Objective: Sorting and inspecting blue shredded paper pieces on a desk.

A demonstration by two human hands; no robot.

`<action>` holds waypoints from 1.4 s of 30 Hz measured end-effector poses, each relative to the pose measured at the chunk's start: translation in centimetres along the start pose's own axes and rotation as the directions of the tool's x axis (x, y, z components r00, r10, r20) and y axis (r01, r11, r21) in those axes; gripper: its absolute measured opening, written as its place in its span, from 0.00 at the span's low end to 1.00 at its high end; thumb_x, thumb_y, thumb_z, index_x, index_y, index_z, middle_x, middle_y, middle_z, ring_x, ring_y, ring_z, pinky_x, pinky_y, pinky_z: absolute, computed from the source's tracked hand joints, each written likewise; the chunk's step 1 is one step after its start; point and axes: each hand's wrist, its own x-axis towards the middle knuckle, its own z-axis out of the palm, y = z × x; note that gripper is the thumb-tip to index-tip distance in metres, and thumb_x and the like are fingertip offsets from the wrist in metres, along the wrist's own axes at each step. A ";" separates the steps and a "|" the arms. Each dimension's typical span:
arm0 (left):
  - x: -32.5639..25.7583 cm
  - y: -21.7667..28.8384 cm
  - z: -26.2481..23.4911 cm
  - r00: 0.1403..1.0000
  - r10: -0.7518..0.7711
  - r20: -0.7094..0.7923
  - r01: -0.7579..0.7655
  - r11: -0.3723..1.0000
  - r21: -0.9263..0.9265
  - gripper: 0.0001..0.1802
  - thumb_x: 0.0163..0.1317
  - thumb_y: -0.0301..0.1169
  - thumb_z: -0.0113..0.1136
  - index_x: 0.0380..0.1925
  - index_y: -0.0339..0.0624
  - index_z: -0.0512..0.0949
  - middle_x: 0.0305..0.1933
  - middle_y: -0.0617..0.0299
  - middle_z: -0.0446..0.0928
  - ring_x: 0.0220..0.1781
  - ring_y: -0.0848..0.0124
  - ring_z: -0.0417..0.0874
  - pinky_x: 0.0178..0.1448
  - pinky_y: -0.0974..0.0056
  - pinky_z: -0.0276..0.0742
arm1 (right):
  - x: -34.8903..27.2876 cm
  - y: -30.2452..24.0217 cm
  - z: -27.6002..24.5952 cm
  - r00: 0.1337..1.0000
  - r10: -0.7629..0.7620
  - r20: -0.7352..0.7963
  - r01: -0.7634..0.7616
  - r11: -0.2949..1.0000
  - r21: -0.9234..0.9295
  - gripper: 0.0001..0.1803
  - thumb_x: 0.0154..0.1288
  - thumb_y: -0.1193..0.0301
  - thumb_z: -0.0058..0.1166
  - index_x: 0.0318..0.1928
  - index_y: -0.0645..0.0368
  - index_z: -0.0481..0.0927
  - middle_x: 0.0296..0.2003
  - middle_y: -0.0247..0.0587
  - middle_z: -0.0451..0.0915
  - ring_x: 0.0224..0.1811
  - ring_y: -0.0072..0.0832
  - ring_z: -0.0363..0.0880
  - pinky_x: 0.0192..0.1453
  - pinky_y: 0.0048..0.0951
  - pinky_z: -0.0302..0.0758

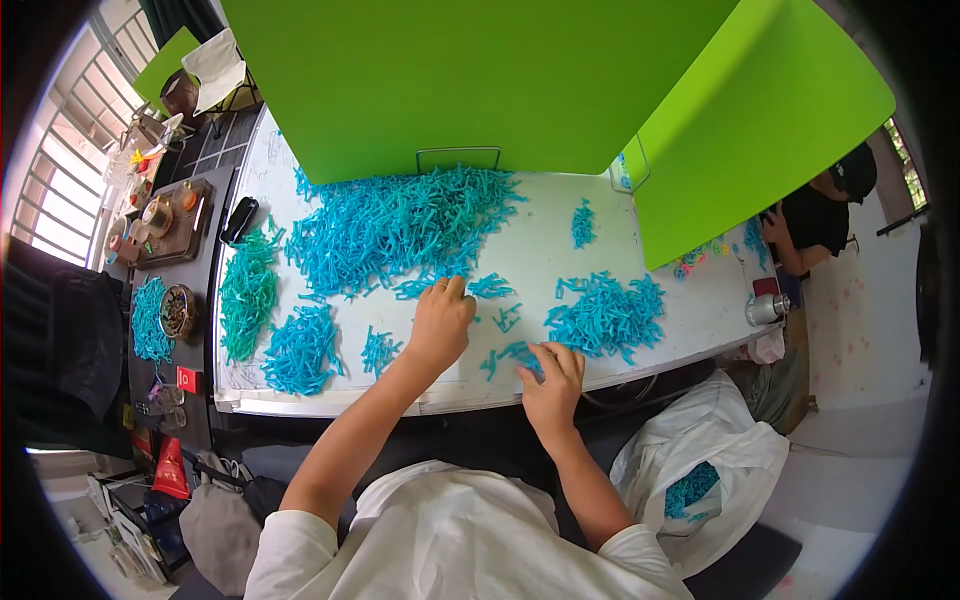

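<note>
Small blue-green plastic strips lie in piles on the white table [600, 215]. My left hand [440, 325] is at the near edge of the largest pile [400, 230], its fingers curled down and closed; what is between the fingertips is hidden. A few loose strips [490, 287] lie just to the right of its fingers. My right hand [555, 390] is low over the table near the front edge, with thumb and forefinger apart beside a small cluster of strips [515, 352]. Beyond it sits a medium blue pile [605, 315].
Green panels [450, 80] stand across the table's far side. On the left are a greener pile [248, 295], a blue pile [302, 350] and a black case [240, 220]. A white sack [720, 450] holds more strips at the right. Another person [825, 215] sits beyond the right panel.
</note>
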 end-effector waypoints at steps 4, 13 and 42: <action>-1.5 -0.5 -3.6 0.971 -0.169 -0.171 0.094 0.922 -0.376 0.07 0.52 0.21 0.70 0.32 0.41 0.82 0.37 0.56 0.79 0.39 0.61 0.80 0.45 0.59 0.76 | 0.4 -1.5 -1.1 1.000 0.015 0.015 -0.015 1.000 0.008 0.19 0.45 0.80 0.73 0.41 0.59 0.86 0.43 0.40 0.81 0.45 0.42 0.75 0.50 0.39 0.74; -13.5 -0.4 -4.2 0.733 -0.582 0.352 0.332 -0.146 -0.932 0.06 0.73 0.27 0.58 0.48 0.42 0.76 0.40 0.64 0.80 0.42 0.74 0.82 0.47 0.67 0.75 | 2.4 -3.5 3.1 0.981 -0.116 0.158 0.090 0.983 0.158 0.10 0.51 0.79 0.70 0.36 0.58 0.87 0.36 0.39 0.85 0.42 0.41 0.80 0.47 0.39 0.77; -15.1 0.0 -3.4 0.717 -0.504 0.481 0.361 -0.322 -0.875 0.14 0.72 0.20 0.55 0.56 0.34 0.75 0.44 0.57 0.81 0.46 0.65 0.86 0.55 0.59 0.87 | 5.7 -4.7 5.5 0.904 -0.251 0.346 0.222 0.968 0.121 0.05 0.52 0.75 0.69 0.31 0.56 0.86 0.32 0.38 0.83 0.40 0.40 0.80 0.43 0.41 0.77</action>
